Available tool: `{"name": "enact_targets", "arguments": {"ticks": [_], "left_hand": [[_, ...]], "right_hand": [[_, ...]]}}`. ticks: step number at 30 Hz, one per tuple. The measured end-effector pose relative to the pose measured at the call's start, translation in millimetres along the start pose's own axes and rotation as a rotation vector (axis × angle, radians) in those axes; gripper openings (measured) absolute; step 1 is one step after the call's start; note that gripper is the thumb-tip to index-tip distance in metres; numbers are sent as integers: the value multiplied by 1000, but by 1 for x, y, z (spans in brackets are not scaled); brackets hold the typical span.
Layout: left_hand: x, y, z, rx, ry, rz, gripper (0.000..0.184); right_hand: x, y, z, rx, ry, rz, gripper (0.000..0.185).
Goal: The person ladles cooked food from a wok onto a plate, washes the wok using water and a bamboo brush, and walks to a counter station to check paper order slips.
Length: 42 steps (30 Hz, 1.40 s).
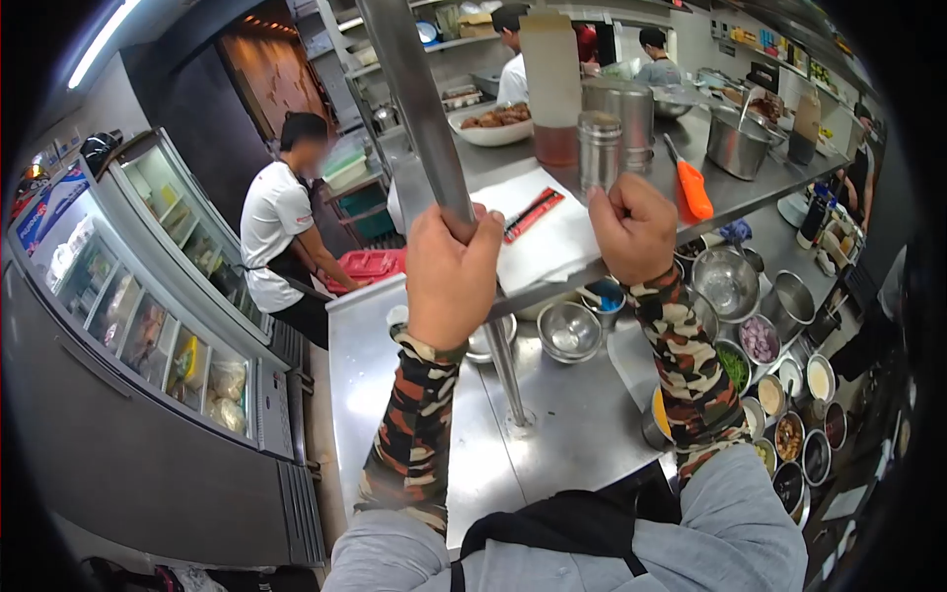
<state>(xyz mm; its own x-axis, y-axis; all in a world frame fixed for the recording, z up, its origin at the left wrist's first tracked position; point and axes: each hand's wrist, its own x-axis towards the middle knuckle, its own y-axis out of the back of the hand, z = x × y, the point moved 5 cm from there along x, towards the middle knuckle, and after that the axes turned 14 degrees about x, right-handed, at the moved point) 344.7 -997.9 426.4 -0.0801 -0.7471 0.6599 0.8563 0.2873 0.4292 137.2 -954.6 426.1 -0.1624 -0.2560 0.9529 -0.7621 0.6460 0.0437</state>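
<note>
My left hand (449,276) is closed around an upright metal post (419,109) at the front edge of the steel shelf (730,202). My right hand (636,229) makes a fist at that same edge; its palm side is hidden, so I cannot tell if anything is in it. Just behind the fist stands a metal shaker (599,148). Between my hands, white paper (538,259) lies on the shelf with a red and black packet (534,215) on it. An orange-handled tool (694,189) is right of my right hand.
Below is a steel counter (414,474) with metal bowls (570,331). Several ingredient containers (788,434) crowd the right. A squeeze bottle (550,89) and a pot (738,143) stand on the shelf. At left, a person (281,217) bends over a red crate (370,264) near glass-door fridges (128,306).
</note>
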Motion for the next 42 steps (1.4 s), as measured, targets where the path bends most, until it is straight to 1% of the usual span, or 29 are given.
{"name": "enact_targets", "arguments": {"ticks": [4,6,7,8,10,12,14,15,16,17,19,20,22,24,25,26,28,30,31,32,33,34,35,37,38,39,40,41,42], "left_hand": [[0,3,6,4,-63,49,28],[0,4,8,-36,-26,27,26],[0,3,6,-61,-13,21,26],[1,4,8,-71,-19,8,26],[1,5,4,-12,38,-3,27],[3,6,5,-21,44,-30,29],[6,5,0,-65,17,-50,30],[9,5,-3,12,-30,7,31],[13,7,-2,73,-60,17,33],[15,7,-3,103,-49,17,35],[17,8,-5,142,-35,16,37],[17,8,-7,107,-30,44,38],[18,6,-8,86,-34,84,40],[12,10,-3,152,-28,159,40],[6,15,-1,265,-22,163,41],[-5,18,2,279,-18,173,41],[-55,30,10,250,-140,481,47],[-128,29,8,239,-253,410,58],[-173,28,1,427,-393,390,62],[-221,25,-2,590,-327,262,64],[-271,18,-29,515,-247,185,63],[-325,16,-54,606,-193,33,62],[-375,18,-68,611,-50,-115,54],[-490,30,-115,520,250,-374,50],[-562,36,-150,447,514,-607,52],[-639,46,-179,499,682,-818,52],[-713,55,-196,521,854,-1032,54],[-770,71,-196,568,1057,-1149,55],[-832,85,-202,619,1203,-1236,52]], "right_hand": [[-1,2,0,-4,23,13,28],[-1,3,-1,46,63,34,26],[-1,2,-1,20,94,22,24],[2,3,-3,4,90,26,24],[2,0,-3,23,92,-37,21],[2,-4,3,-1,36,-71,21],[3,-7,5,-52,41,-59,21],[4,-6,5,-62,36,-44,21],[4,-7,5,-71,31,-31,21],[5,-8,7,-95,27,-26,20],[5,-9,8,-105,-47,-37,21],[6,-10,8,-114,-86,-54,21],[8,-10,5,-117,-91,-60,21],[4,-13,6,-108,-114,-75,21],[4,-12,7,-90,-110,-65,23],[5,-12,7,-73,-102,-58,25],[6,-13,8,-79,-119,-81,24],[4,-16,9,-166,-98,-87,19],[4,-18,10,-175,-56,-99,20],[5,-16,9,-170,-71,-127,20],[5,-21,19,-166,-72,-147,21],[7,-21,19,-189,-51,-153,21],[6,-24,28,-171,-17,-90,28],[6,-21,33,-130,28,-22,30],[9,-16,27,-86,81,-76,35],[12,-21,52,-68,-107,-45,40],[14,-18,53,-87,-198,-77,44],[25,-27,89,-37,-172,-90,45],[19,-75,62,27,-148,-163,45]]}}
